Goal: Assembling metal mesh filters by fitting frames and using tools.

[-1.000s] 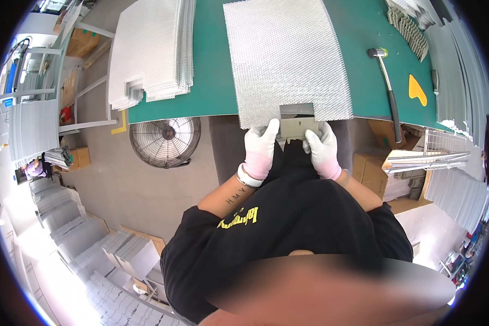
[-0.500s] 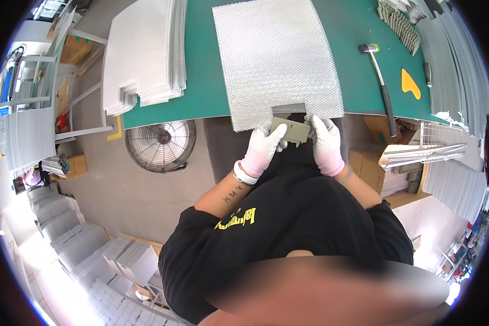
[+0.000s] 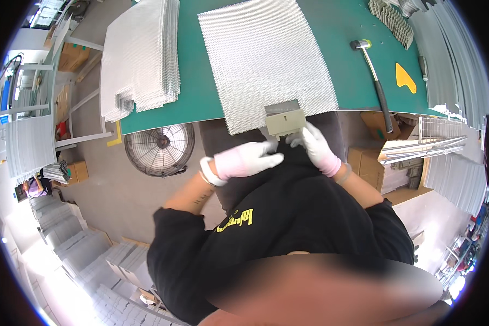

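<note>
A silvery expanded-mesh sheet (image 3: 266,60) lies on the green-topped table with its near edge overhanging me. At the rectangular notch in that edge sits a small grey-beige bracket-like plate (image 3: 286,124), tabs pointing toward me. My left hand (image 3: 250,159), in a white glove with a pink cuff, is just below the plate, apart from it, fingers stretched out and holding nothing. Close by the plate's right lower corner is my right hand (image 3: 318,148), gloved the same way. Its fingers are apart, one at or very near the corner; whether it touches is unclear.
A stack of notched mesh sheets (image 3: 141,54) occupies the table's left side. To the right lie a mallet (image 3: 376,76), a yellow scraper (image 3: 405,79) and a pile of grey-beige parts (image 3: 391,23). A floor fan (image 3: 160,149) and cardboard boxes (image 3: 364,168) stand below table level.
My left hand has let go of the plate and drawn down and left. The plate has moved up against the notch and turned. The mesh sheet appears slightly farther left in view.
</note>
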A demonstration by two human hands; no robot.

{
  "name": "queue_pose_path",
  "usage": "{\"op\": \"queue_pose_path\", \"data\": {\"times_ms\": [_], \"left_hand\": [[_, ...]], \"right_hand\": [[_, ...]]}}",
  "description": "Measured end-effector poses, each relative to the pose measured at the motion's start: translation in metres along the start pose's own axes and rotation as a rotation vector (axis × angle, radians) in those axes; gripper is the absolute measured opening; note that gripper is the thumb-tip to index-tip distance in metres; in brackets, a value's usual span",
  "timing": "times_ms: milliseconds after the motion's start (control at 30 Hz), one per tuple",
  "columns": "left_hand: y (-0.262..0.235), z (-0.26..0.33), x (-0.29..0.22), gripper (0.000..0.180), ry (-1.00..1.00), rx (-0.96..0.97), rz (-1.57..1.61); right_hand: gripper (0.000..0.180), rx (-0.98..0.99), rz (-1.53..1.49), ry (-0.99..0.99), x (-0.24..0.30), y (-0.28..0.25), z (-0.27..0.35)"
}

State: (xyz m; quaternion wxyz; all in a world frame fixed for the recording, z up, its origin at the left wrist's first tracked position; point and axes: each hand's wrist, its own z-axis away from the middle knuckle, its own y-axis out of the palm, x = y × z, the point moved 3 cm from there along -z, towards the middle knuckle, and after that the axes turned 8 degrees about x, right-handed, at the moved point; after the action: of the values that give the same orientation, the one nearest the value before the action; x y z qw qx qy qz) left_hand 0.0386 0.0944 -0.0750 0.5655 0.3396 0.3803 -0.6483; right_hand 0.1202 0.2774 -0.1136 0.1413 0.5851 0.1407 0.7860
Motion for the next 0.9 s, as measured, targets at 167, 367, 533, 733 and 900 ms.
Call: {"op": "queue_pose_path", "data": {"times_ms": [167,367,533,733,900], "left_hand": [[-0.103,-0.010,-0.078,0.046,0.248,-0.529,-0.465],[-0.083,-0.077,-0.064,0.067,0.187,-0.656,-1.135],[-0.038,-0.082,-0.080,0.066,0.092,-0.731,-1.042],[-0.034,-0.082,-0.077,0.065,0.039,-0.733,-1.007],[-0.024,-0.079,-0.080,0.066,0.064,-0.709,-0.993]], "right_hand": [[0.042,0.161,0.026,-0.048,-0.013,0.009,-0.014],[0.043,-0.487,0.111,-0.236,-0.010,-0.021,0.019],[0.039,-0.482,0.327,-0.306,-0.023,-0.055,0.022],[0.019,-0.411,-0.243,-0.180,0.002,-0.039,0.021],[0.019,-0.567,-0.148,-0.202,0.007,-0.034,0.030]]}}
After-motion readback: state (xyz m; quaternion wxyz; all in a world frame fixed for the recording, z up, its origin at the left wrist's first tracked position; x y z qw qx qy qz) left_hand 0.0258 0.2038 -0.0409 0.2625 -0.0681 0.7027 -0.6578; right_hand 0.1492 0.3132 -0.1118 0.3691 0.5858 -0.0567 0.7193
